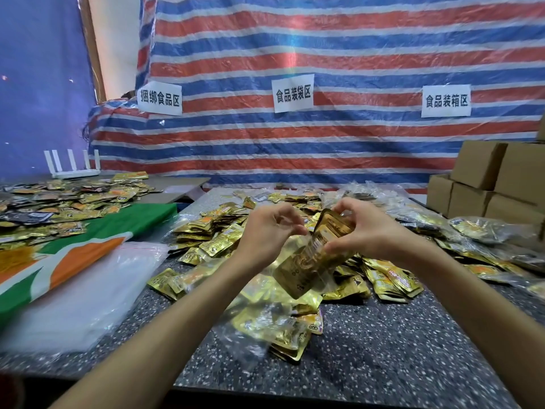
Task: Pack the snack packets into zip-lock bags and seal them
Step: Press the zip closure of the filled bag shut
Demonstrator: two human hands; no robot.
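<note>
Single cam, head-worn, wide-angle, facing fwd & down across the desk (pixel 383 364). Mid-frame, near the lens: left grip (pixel 267 228) & right grip (pixel 371 231). Tarp wall (pixel 324 149) straight ahead, further back.

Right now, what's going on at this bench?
A person is bagging. The right hand grips a stack of gold foil snack packets, its lower end already inside a clear plastic zip-lock bag whose mouth the left hand pinches open. The bag is not sealed. Loose gold packets cover the speckled grey table; filled clear bags lie at right.
</note>
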